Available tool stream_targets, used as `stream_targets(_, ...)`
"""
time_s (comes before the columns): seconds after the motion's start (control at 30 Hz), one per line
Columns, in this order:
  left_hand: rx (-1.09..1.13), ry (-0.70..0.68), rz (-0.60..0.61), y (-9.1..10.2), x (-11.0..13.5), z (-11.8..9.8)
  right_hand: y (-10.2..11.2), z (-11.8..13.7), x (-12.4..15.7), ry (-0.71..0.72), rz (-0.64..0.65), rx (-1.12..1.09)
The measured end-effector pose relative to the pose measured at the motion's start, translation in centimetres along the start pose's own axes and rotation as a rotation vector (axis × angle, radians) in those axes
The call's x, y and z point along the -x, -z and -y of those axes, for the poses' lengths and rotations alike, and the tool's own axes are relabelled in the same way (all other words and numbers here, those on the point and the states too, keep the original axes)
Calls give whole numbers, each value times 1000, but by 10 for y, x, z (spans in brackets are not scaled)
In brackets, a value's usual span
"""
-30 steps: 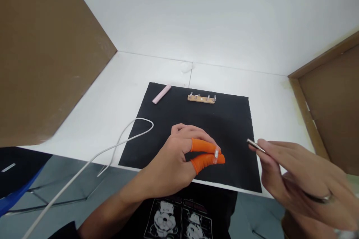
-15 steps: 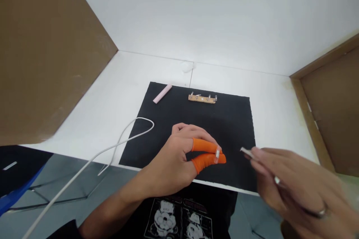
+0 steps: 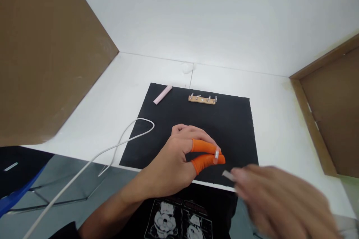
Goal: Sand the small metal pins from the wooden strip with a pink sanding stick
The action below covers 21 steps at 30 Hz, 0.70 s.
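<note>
My left hand (image 3: 179,155) is over the near part of the black mat (image 3: 179,114). Orange finger cots cover its thumb and forefinger, which pinch a small clear piece (image 3: 216,155) with a pale middle. To the right, my right hand (image 3: 277,198) is smeared by motion, its fingers closed round a thin flat grey strip (image 3: 229,175). The strip's tip points left toward the clear piece, with a gap between them. Most of the strip is hidden in the hand, so its kind does not show.
Farther back on the mat lies a wooden bar (image 3: 202,100) with several small clear pieces standing on it. A pink bar (image 3: 162,95) rests at the mat's far left. A white cable (image 3: 112,146) loops over the left edge. Brown panels (image 3: 56,56) flank the white table.
My right hand has moved left and toward me with the grey strip, bringing its tip nearer the left hand. My left hand has stayed almost still with the clear piece.
</note>
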<state>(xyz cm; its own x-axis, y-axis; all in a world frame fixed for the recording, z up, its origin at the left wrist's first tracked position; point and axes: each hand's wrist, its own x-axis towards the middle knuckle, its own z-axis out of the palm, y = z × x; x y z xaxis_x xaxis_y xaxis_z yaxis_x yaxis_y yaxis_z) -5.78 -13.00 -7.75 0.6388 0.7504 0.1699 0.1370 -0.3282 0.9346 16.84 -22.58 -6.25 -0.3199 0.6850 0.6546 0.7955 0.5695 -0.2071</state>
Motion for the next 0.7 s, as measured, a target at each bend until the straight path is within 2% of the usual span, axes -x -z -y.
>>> stream_targets(0.1,6,1,-1,0,-2,0,-4,4,7,76,-16,18)
stream_targets(0.27,2,7,16,-1,-2,-1,0,-20,8,-91,-67,88)
stream_targets(0.33,1,4,12,-2,-1,0,-1,-15,8,-88,-61,80)
stream_targets(0.43,3,-2,-2,-4,-2,2,-6,2,12,28,4,6)
stream_targets(0.5,10,1,-2,-4,-2,2,-8,5,13,32,14,-11)
stream_targets(0.7,0,17,13,-3,-3,1,-1,-23,4,-114,-69,111)
